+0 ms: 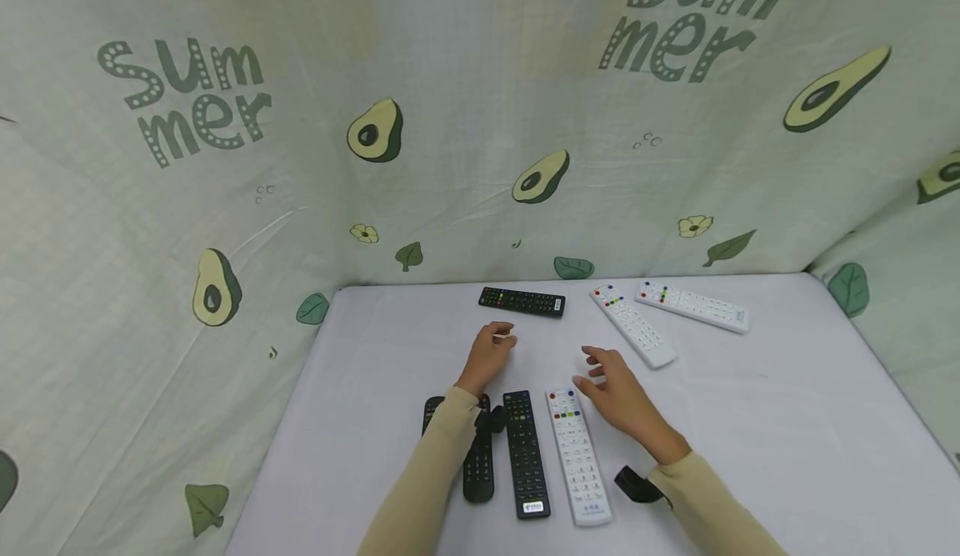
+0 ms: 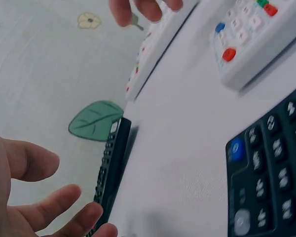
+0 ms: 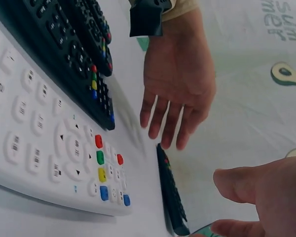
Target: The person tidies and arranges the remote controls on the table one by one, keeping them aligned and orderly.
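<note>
My left hand [image 1: 487,358] hovers over the table, fingers loosely bent and holding nothing. Just beyond it lies a black remote control [image 1: 522,301], placed crosswise. The right hand [image 1: 618,393] is also in the air, thumb and fingers spread apart and holding nothing. Nearest to it are a white remote control [image 1: 579,456] in the front row and a slanted white remote control [image 1: 633,327] behind. Left of the front white remote lie a black remote [image 1: 527,456] and another black remote [image 1: 478,466]. My left sleeve mostly hides a further black remote [image 1: 431,408].
Another white remote control [image 1: 693,306] lies at the back right. A white cloth covers the table [image 1: 787,423]. Behind it hangs a curtain [image 1: 450,64] printed with avocados and lettering. Each wrist wears a black camera, such as the right one [image 1: 636,484].
</note>
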A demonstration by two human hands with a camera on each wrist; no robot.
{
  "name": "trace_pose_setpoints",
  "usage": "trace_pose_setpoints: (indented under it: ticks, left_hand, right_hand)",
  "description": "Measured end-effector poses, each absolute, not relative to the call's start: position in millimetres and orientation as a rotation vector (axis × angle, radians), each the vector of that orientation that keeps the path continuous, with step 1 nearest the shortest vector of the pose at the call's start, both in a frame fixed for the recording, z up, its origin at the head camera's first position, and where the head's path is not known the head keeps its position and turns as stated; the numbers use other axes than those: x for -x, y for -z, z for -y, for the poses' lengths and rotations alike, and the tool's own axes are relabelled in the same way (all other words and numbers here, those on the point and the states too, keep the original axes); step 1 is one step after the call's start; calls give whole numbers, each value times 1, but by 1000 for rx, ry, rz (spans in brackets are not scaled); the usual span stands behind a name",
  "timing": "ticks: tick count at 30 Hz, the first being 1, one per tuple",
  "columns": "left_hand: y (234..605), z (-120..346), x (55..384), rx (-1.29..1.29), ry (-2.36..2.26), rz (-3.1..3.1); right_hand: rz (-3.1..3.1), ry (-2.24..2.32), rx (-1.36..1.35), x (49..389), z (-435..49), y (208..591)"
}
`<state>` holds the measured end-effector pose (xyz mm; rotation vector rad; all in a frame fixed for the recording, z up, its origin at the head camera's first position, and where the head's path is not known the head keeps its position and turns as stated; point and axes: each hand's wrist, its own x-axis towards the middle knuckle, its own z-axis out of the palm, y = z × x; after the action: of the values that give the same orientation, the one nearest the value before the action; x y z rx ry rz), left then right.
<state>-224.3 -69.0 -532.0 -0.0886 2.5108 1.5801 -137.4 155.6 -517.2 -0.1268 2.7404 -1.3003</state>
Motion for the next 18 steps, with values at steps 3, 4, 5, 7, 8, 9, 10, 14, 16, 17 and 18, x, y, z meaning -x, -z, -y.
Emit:
trace_pose_setpoints:
  ticks: [3, 4, 5, 7, 8, 9, 10, 14, 16, 17, 18]
  left_hand:
    - [534, 74, 233, 138, -1627, -2518]
    - [535, 75, 236, 151, -1641, -2523]
    - [536, 77, 239, 159, -1657, -2527]
    - [537, 79, 244, 183, -1678, -2534]
    - [537, 80, 246, 198, -1686, -2536]
    - [538, 81, 248, 212, -1696, -2535]
    - [539, 81, 250, 229, -1702, -2531]
    - [545, 84, 259, 274, -1724, -2520]
    - [546, 86, 263, 292, -1740, -2511]
    - [547, 86, 265, 300, -1752, -2506]
    - [546, 87, 267, 308, -1766, -2497]
  right_hand:
    - [-2742, 1311, 117, 155, -154, 520]
    - [-2744, 1310, 109, 161, -154, 522]
    - [-2747, 1310, 103, 167, -153, 523]
    - [-2749, 1309, 90, 179, -153, 527]
    - [-2747, 1308, 78, 185, -153, 528]
    - [-2744, 1307, 65, 191, -153, 531]
    - [-2735, 1309, 49, 196, -152, 532]
    - [-2701, 1317, 4, 213, -151, 539]
    - [-2694, 1322, 5, 220, -150, 542]
    - [-2692, 1322, 9, 223, -149, 543]
    - [-2689, 1329, 7, 226, -149, 544]
